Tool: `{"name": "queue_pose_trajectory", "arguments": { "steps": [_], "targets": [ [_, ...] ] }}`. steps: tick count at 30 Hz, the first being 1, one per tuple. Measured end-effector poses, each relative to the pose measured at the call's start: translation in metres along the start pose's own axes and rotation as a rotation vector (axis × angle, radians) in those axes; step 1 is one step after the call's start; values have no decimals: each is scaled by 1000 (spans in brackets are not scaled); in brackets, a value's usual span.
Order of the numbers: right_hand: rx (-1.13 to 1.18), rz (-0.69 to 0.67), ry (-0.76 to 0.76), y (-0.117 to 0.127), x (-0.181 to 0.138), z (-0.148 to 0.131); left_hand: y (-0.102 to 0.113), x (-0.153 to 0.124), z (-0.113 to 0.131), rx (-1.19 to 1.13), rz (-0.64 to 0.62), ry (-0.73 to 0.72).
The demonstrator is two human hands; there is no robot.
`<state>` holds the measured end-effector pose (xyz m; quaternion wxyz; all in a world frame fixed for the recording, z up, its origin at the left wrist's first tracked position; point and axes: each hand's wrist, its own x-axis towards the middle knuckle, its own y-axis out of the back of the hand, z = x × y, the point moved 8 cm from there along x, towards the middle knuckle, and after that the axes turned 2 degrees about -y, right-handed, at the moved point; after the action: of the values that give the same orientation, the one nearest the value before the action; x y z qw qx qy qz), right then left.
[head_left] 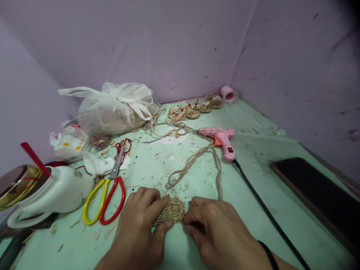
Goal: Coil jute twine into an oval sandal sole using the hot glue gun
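Note:
A small oval coil of braided straw cord [172, 210] lies near the table's front. My left hand [143, 221] grips it from the left, thumb at its lower edge and fingers across its upper edge. At the coil's right side my right hand [213, 225] is closed, its thumb and fingertips pinched on the cord; the exact grip is partly hidden. From behind that hand the loose braided cord [219, 176] runs up the table and bends into a long loop. Beyond it lies a pink hot glue gun [218, 135] with an orange trigger.
Scissors with yellow and red handles [114, 180] lie left of my hands, beside a tipped white cup [63, 187]. A white plastic bag [118, 108], several decorated straw pieces [192, 111] and a pink roll [228, 94] stand at the back. A phone [315, 195] and black cable [261, 204] lie right.

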<state>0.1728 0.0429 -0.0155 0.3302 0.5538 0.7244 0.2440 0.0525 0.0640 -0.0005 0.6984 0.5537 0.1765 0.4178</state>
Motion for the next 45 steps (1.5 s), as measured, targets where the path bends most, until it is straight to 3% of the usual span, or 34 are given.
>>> {"name": "queue_pose_trajectory", "arguments": {
  "steps": [12, 18, 22, 31, 34, 37, 40, 43, 45],
  "targets": [
    [-79, 188, 197, -7, -5, -9, -1, 1, -2, -50, -21, 77],
    [-228, 449, 368, -3, -16, -22, -2, 0, -3, -61, -23, 94],
    [-260, 564, 393, -6, -23, -22, -1, 1, -2, -75, -37, 100],
    [-296, 353, 390, -9, -23, -33, 0, 4, 0, -94, -84, 151],
    [-169, 239, 377, -4, -24, -33, 1, 4, -1, -97, -89, 203],
    [-38, 162, 500, -2, -26, -39, 0, 2, -6, -118, -117, 274],
    [8, 173, 590, 1, -22, -38, -2, -2, -15, -212, -191, 348],
    [-18, 284, 571, 5, -13, -31, -1, -8, -27, -355, -274, 393],
    [-41, 341, 546, 5, -9, -29, 3, -9, -30, -411, -301, 350]
  ]
}}
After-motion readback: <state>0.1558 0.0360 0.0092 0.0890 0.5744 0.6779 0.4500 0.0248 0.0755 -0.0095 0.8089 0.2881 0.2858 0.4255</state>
